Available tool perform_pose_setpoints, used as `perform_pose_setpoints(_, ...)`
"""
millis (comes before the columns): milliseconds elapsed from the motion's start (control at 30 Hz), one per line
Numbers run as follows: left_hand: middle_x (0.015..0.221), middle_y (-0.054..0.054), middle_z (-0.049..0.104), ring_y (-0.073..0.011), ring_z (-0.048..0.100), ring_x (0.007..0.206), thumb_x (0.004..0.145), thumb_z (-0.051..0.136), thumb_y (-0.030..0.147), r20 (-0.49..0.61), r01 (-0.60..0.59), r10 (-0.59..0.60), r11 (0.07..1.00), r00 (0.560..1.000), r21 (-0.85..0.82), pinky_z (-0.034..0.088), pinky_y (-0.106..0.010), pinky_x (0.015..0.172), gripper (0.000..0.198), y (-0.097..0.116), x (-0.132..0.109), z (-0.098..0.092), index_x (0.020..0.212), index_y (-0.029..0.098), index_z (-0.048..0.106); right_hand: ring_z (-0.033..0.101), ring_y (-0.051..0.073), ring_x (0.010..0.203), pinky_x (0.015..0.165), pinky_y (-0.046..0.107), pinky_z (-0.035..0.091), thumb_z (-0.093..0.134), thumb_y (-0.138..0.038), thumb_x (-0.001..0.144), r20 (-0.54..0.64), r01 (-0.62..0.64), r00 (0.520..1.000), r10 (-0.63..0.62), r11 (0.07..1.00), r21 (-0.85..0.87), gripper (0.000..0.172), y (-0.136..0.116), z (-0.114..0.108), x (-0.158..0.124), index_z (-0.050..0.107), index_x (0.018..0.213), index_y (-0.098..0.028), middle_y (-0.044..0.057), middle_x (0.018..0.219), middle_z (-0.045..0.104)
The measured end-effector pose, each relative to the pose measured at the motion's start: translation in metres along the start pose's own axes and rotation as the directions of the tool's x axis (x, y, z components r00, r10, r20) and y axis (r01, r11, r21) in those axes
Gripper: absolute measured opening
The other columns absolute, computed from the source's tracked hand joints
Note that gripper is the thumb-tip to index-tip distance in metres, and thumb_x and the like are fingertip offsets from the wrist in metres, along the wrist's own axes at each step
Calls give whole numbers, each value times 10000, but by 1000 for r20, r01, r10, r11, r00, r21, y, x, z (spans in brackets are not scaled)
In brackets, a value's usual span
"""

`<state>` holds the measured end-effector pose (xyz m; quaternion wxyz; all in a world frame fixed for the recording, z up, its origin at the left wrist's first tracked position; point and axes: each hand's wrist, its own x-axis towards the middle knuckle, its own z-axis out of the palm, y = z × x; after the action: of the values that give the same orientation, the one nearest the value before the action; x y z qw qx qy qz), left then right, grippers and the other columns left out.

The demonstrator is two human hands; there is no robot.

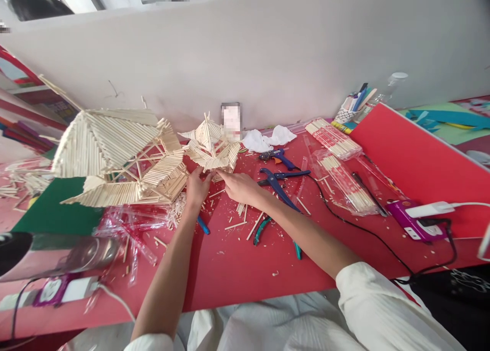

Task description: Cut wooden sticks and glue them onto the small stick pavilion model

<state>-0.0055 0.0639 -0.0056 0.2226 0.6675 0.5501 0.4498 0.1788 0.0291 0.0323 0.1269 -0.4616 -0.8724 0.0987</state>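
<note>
A small pavilion model (214, 149) made of pale wooden sticks stands at the back of the red table. My left hand (197, 188) grips its lower front edge, fingers bent and the tips partly hidden. On the right of that edge, my right hand (240, 188) takes hold of the base with the index finger stretched along it and the other fingers curled under. Close by on the left is a larger stick building (115, 146) with a wide slatted roof. A blue-handled tool (203, 225) lies just below my left hand.
Right of the hands lie a blue glue gun (281, 158), a blue cutter (277, 185) and green-handled pliers (262, 231). Farther right are stick packs (346, 182), a power strip (415, 220) and a red board (424, 172). A phone (231, 118) leans on the partition (268, 54). Stick scraps litter the table.
</note>
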Motion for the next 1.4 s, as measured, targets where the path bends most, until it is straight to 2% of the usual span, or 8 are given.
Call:
perform_pose_setpoints(233,940,-91,757,-244,694,877,863,651,378,6,-1,1,1000,1000,-9,532,-354,866,245,2,0,0,980,172,714,694,271,1008,773,358,497,369,-138,969,18,-16,1000,16,1000,2,689,0,-1,0,156,1624,-119,192,1253,697)
perform_pose_setpoints(467,959,-102,763,-255,702,891,855,660,369,10,4,-4,1000,1000,9,535,-356,843,251,3,0,-1,986,161,709,710,262,899,721,353,482,378,-155,969,14,-44,999,45,997,-57,725,2,-1,-3,89,1634,-124,192,1203,718)
perform_pose_setpoints(800,949,-102,769,-247,712,860,846,666,364,-3,0,0,1000,1000,4,539,-342,802,220,1,2,1,925,162,700,719,266,911,718,354,511,399,-142,960,10,-52,999,53,996,-74,746,0,-4,-6,75,1630,-124,200,1294,673)
perform_pose_setpoints(1033,980,-103,771,-255,710,892,841,671,378,-1,7,-7,1000,1000,-6,544,-351,824,231,2,1,0,936,170,702,717,268,901,711,357,507,406,-139,955,14,-53,998,54,996,-67,774,2,-3,-6,32,1632,-113,214,1279,677)
perform_pose_setpoints(1400,957,-94,746,-257,687,916,830,646,268,55,6,-8,1000,998,27,524,-373,874,203,0,-5,-7,1018,196,679,717,249,892,681,326,492,414,-136,954,7,-33,999,33,998,-55,792,3,-3,-6,10,1635,-128,178,1224,711)
